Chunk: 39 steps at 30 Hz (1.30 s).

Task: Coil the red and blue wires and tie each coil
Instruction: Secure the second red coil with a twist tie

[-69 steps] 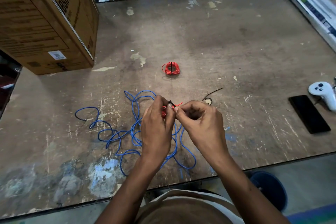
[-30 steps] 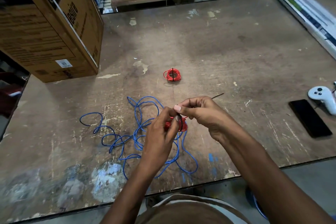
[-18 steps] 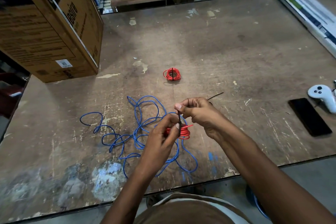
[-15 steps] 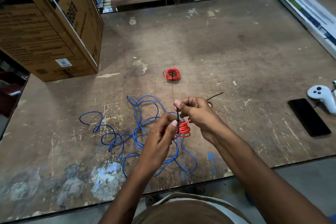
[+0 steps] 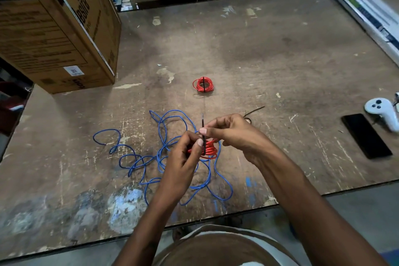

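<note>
- Your left hand (image 5: pixel 185 153) grips the red wire coil (image 5: pixel 208 149) with curled fingers, holding it just above the tangle of blue wire so the loops stay bunched while the tie goes on
- Your right hand (image 5: pixel 228 129) pinches the black cable tie (image 5: pixel 203 127) between thumb and forefinger; the tie's tail stands up from the coil, which suggests you are drawing it tight through its head
- Holding the coil in the air rather than on the workbench (image 5: pixel 280 49) gives the tie free passage all round the bundle
- The blue wire (image 5: pixel 151 157) lies loose on the bench under and to the left of your hands, in open, uncoiled loops; it is close at hand for the following step, and that part of the task looks undone
- A second red coil (image 5: pixel 203 84) sits farther back on the bench, well apart from your hands, with a dark tie across it; it appears finished and set out of the way
- Another black cable tie (image 5: pixel 254 111) lies just beyond your right hand, likely kept for the blue wire
- A cardboard box (image 5: pixel 54 28) stands at the far left; a black phone (image 5: pixel 366 135) and a white controller (image 5: pixel 382 112) lie at the right, clear of the work
</note>
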Each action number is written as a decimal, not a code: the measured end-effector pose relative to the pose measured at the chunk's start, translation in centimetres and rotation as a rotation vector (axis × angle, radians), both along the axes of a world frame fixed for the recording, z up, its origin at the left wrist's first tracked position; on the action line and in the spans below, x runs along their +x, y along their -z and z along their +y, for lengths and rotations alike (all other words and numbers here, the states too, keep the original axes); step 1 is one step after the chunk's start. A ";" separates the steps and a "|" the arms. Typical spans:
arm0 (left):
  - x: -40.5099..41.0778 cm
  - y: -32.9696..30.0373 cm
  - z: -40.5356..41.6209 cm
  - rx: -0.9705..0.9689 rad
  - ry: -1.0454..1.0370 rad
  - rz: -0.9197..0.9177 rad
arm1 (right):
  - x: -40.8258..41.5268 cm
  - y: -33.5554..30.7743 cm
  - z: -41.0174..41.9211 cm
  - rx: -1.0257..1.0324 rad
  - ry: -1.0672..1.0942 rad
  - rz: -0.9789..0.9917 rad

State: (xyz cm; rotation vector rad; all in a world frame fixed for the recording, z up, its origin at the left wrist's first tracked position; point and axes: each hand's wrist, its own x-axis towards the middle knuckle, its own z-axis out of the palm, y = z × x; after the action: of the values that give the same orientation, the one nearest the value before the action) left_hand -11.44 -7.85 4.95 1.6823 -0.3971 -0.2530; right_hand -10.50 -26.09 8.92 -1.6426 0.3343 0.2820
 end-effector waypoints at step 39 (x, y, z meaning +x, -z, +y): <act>3.8 2.3 -1.0 -0.119 -0.039 0.195 | 2.1 4.1 1.6 0.051 0.166 -0.157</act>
State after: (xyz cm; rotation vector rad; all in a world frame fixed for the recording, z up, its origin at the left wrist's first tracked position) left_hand -7.61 -8.84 2.62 1.5316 -0.2294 -0.3549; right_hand -8.37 -24.49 4.83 -1.5653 0.3394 0.0356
